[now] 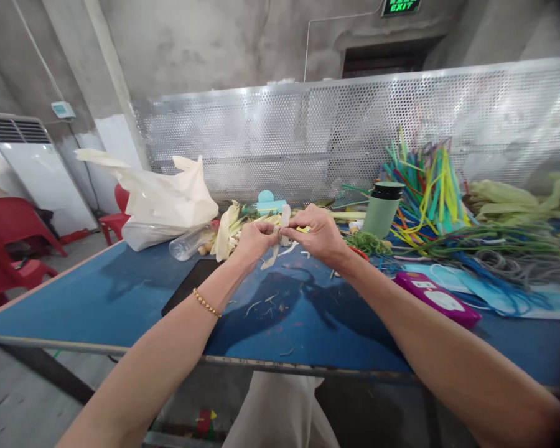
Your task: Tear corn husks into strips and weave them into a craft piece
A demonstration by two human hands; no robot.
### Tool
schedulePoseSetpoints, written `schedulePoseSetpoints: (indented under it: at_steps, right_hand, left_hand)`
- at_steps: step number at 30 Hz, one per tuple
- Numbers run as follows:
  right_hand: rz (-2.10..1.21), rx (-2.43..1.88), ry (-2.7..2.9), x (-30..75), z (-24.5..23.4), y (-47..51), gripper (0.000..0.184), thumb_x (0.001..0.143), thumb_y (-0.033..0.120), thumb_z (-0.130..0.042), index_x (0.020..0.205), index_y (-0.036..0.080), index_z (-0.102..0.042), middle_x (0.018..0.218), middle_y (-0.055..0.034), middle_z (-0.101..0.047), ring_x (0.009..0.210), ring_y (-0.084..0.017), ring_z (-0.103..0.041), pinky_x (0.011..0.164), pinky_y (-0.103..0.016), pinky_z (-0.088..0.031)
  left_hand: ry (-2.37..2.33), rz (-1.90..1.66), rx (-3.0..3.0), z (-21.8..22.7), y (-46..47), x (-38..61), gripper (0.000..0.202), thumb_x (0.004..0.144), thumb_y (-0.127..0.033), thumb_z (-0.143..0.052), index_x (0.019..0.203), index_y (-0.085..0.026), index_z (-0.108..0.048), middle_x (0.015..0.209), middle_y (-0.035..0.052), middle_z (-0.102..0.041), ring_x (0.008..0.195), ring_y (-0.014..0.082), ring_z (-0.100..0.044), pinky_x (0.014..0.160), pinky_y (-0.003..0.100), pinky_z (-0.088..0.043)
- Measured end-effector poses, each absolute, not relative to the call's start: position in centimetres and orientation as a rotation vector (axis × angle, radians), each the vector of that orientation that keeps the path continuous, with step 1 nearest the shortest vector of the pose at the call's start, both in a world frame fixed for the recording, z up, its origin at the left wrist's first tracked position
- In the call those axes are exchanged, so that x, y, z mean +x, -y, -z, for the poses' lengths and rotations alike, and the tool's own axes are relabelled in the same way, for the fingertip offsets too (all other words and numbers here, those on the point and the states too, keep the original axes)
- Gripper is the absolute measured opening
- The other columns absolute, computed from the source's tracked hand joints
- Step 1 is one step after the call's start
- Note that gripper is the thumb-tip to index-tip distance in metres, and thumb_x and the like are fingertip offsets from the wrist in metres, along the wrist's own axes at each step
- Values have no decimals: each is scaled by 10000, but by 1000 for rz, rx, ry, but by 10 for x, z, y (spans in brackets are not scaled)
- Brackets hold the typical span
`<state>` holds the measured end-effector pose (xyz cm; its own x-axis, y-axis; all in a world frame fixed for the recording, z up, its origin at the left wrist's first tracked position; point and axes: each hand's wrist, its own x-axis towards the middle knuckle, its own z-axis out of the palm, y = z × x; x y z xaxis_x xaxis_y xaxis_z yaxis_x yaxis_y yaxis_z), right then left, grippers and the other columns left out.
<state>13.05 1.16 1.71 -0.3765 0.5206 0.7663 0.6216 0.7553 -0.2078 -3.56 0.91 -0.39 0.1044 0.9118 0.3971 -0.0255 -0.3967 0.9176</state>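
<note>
My left hand [254,239] and my right hand [318,233] meet above the middle of the blue table, fingertips almost touching. Between them is a pale strip of corn husk [285,215], pinched by the thumb and fingers of both hands. One end stands up over the fingers, and another pale end [270,257] hangs below the left fingertips. Just behind and left of my left hand lies a bunch of pale husks [224,233]. Thin husk scraps [268,303] are scattered on the tabletop under my hands.
A white plastic bag [163,202] and a clear bottle [186,244] are at left, near a black flat slab [191,289]. To the right are a green tumbler [383,211], colourful strips [436,193], green cords [476,239] and a purple box [436,298]. A perforated metal panel [261,137] stands behind.
</note>
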Motion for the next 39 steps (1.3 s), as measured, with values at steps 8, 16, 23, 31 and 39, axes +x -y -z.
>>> schedulePoseSetpoints:
  at_steps: [8,16,23,31,39]
  right_hand:
    - [-33,-955,1862,130,-10,-20,201,778,348,-629,666,182,-633,718,-31,-648,713,-165,-552,733,-300,-414]
    - [-156,-997,1871,124,-5,-18,175,786,328,-566,688,183,-570,687,-22,-636,645,-141,-555,645,-264,-433]
    - [-14,-1001,1896,128,-2,-20,122,815,298,-560,765,187,-549,698,-18,-631,644,-147,-560,627,-259,-400]
    - [6,-997,1909,128,3,-23,108,828,295,-552,795,192,-552,742,-31,-656,683,-162,-593,654,-268,-414]
    - [-260,-1042,1906,130,-4,-21,187,810,350,-568,746,176,-578,646,-17,-619,588,-143,-556,570,-261,-398]
  left_hand:
    - [-895,-1308,1594,3,-4,-33,116,599,-134,-711,546,-132,-609,504,-23,-495,482,65,-367,493,244,-248]
    - [-866,-1268,1656,11,-11,-34,110,608,-120,-663,523,-137,-596,504,-17,-482,484,63,-352,493,249,-240]
    - [-737,-1254,1531,13,-16,-34,112,610,-148,-691,535,-133,-609,537,-8,-488,496,65,-374,496,251,-277]
    - [-702,-1212,1457,11,-14,-34,247,595,-305,-798,591,-121,-634,559,-8,-507,483,58,-371,475,255,-259]
    - [-759,-1242,1520,17,-21,-37,189,587,-227,-787,562,-121,-633,557,-6,-518,501,64,-398,486,251,-274]
